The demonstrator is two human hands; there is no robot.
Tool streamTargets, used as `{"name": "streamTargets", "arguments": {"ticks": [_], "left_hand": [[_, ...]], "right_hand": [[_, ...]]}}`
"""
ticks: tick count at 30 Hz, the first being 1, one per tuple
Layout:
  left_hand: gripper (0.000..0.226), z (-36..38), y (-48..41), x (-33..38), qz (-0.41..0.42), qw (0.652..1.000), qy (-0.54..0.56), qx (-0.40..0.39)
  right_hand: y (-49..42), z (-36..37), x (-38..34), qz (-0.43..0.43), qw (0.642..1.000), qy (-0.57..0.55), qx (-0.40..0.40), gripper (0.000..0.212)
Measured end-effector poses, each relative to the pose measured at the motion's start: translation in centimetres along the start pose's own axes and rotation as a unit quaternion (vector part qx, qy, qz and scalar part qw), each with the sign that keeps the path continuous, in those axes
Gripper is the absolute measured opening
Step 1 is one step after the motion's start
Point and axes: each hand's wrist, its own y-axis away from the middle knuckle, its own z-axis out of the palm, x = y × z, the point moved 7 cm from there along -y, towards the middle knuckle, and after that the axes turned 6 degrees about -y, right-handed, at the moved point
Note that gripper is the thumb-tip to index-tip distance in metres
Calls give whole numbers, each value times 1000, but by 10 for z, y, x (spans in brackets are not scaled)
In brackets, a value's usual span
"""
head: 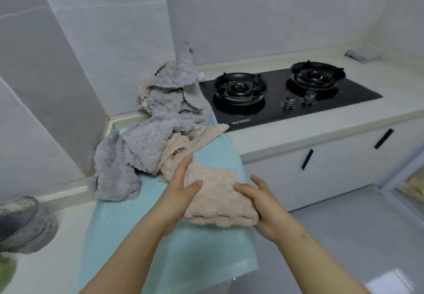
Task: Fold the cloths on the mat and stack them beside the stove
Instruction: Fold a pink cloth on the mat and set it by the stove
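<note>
A folded beige cloth (218, 198) lies on the light blue mat (160, 236). My left hand (181, 192) holds its left side, thumb on top and fingers along the far edge. My right hand (261, 204) holds its right side, thumb on top. Behind it, a heap of unfolded grey cloths (156, 119) and beige cloths (181, 146) covers the far end of the mat and leans against the tiled wall. The black two-burner stove (286, 96) sits to the right of the heap. One folded grey cloth (362, 55) lies on the counter beyond the stove.
A crumpled grey object (23, 225) sits on the counter at the left. White cabinet doors with black handles (307, 159) run below the stove. The mat hangs over the counter's front edge, with grey floor tiles at the lower right.
</note>
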Motion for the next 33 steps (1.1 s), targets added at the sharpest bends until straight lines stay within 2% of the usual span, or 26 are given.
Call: {"name": "streamTargets", "arguments": {"ticks": [5, 10, 13, 16, 25, 33], "left_hand": [[30, 125, -37, 28, 17, 995, -61, -76], [27, 260, -68, 47, -4, 994, -57, -94], [20, 339, -83, 66, -17, 992, -35, -120], [24, 411, -98, 81, -40, 987, -29, -153], [35, 543, -163, 106, -59, 977, -44, -198], [44, 647, -308, 147, -19, 978, -22, -207]], "right_hand": [[19, -101, -70, -66, 997, -18, 41, 63], [33, -212, -138, -64, 997, -8, 43, 47], [40, -283, -177, -64, 994, 16, 87, 37], [47, -347, -221, -89, 989, 19, 121, 30], [22, -466, -316, -145, 977, 3, 159, 34], [-68, -543, -448, -172, 968, 10, 182, 33]]}}
